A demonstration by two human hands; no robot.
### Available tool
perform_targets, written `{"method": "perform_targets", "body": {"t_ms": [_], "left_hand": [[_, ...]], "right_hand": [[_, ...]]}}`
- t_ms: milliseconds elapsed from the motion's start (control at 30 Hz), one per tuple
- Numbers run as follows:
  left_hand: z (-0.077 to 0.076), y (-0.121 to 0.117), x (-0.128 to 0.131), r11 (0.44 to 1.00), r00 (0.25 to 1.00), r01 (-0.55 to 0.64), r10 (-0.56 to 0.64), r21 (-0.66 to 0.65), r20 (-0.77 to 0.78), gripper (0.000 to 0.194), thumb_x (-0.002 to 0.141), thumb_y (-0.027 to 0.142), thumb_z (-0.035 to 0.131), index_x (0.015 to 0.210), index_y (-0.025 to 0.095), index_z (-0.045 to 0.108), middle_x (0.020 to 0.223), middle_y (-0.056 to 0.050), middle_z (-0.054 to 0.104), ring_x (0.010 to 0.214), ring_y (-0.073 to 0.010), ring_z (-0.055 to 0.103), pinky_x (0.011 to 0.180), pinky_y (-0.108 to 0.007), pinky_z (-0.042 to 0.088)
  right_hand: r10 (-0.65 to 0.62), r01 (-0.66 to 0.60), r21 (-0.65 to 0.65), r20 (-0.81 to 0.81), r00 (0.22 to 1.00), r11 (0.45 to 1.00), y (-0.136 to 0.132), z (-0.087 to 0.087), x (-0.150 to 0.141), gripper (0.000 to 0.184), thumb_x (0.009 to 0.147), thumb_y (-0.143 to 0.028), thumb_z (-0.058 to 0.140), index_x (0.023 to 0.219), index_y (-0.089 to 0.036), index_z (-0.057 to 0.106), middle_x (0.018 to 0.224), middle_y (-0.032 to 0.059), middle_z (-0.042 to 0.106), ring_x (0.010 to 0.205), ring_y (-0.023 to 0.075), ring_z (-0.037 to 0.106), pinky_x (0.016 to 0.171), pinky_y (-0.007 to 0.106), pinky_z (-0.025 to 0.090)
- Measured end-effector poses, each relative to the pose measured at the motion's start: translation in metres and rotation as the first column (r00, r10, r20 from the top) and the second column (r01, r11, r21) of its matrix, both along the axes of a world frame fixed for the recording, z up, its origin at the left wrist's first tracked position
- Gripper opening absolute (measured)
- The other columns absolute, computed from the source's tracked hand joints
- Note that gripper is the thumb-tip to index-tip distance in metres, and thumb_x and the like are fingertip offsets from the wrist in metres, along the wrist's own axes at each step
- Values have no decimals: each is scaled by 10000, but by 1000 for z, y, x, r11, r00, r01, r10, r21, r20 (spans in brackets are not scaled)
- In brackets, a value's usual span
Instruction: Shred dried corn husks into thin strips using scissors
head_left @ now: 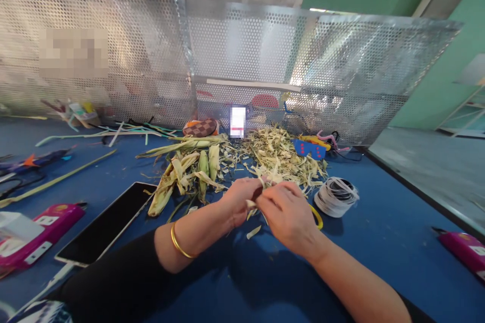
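My left hand (238, 202) and my right hand (290, 217) meet over the middle of the blue table. Both are closed, fingers pinched around a pale strip of corn husk (251, 205) that is mostly hidden by them. Just beyond my fingertips spreads a heap of shredded husk (271, 149). Larger corn husks (170, 181) lie in a bunch to the left of it. A yellow loop (317, 218) pokes out beside my right hand; the rest of it is covered. To its right stands a roll of white string (335, 197).
A black-screened tablet (108, 224) lies at left, with a cable attached. Magenta power strips sit at the left (56, 217) and right (464, 250). A perforated metal screen (242, 50) closes the table's back. A checkered pouch (200, 127) and blue cut-out (309, 149) lie near it.
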State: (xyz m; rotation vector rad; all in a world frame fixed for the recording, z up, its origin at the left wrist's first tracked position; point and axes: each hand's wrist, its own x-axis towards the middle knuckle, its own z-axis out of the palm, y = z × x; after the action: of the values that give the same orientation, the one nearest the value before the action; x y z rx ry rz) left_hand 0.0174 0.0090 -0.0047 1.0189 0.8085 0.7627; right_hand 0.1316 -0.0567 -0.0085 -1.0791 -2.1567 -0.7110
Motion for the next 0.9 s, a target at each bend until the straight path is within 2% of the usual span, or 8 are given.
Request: {"method": "perform_targets", "body": {"t_ms": [67,133,233,300,533,667,800,900], "left_hand": [[2,0,-1,999,999,24,-23,-43,24,225,730,334,618,663,120,615,575,-23,607,521,-103,566,559,-220,472],[4,-1,-2,999,999,41,-40,-18,22,273,758,365,597,696,102,639,606,-65,646,570,-129,615,624,-244,498],[4,-2,-1,995,1000,13,-13,94,-6,295,784,382,568,700,108,641,602,-70,658,544,-131,617,618,-253,508],[3,-2,0,991,1000,2,-1,137,-9,267,775,373,582,699,122,630,586,-51,652,514,-119,602,588,-244,506],[0,-2,-1,995,1000,-4,6,100,-18,265,674,385,678,652,130,607,588,-37,640,505,-102,575,554,-226,495],[3,-2,-4,997,997,59,-62,56,48,185,627,277,655,702,109,667,679,-67,663,621,-132,618,652,-250,511],[5,-4,-5,991,994,85,-91,105,53,141,605,232,670,679,113,674,660,-47,642,621,-119,597,673,-253,509],[5,-4,-3,992,1000,6,-5,126,-2,144,624,248,699,641,109,664,632,-36,630,575,-100,577,644,-244,509]], "right_hand": [[-79,61,-62,-346,935,996,3,1,6,145,879,-173,456,798,-190,575,805,63,592,783,186,557,750,330,439],[-231,107,-232,-615,754,967,8,-1,13,138,861,-259,483,755,-200,550,774,61,600,750,196,574,663,316,452],[-465,-50,-562,-729,503,826,18,-9,18,196,829,-353,486,700,-210,526,612,13,596,543,174,552,505,287,423],[-536,-189,-649,-731,422,737,22,-14,17,208,815,-384,479,708,-211,525,558,-9,587,457,159,522,440,272,393],[-594,-252,-669,-739,318,699,20,-13,8,222,777,-412,501,668,-224,457,562,-29,578,366,149,515,360,269,391],[-550,-180,-623,-767,330,761,21,-12,12,236,766,-407,514,636,-219,459,529,-33,557,389,139,508,393,258,395],[-516,-103,-584,-775,365,805,24,-15,15,237,746,-401,544,619,-205,502,528,-13,567,481,147,516,423,240,374],[-525,-203,-609,-777,348,767,25,-15,15,252,762,-412,536,617,-212,488,490,-22,547,443,152,519,408,253,388]]}}
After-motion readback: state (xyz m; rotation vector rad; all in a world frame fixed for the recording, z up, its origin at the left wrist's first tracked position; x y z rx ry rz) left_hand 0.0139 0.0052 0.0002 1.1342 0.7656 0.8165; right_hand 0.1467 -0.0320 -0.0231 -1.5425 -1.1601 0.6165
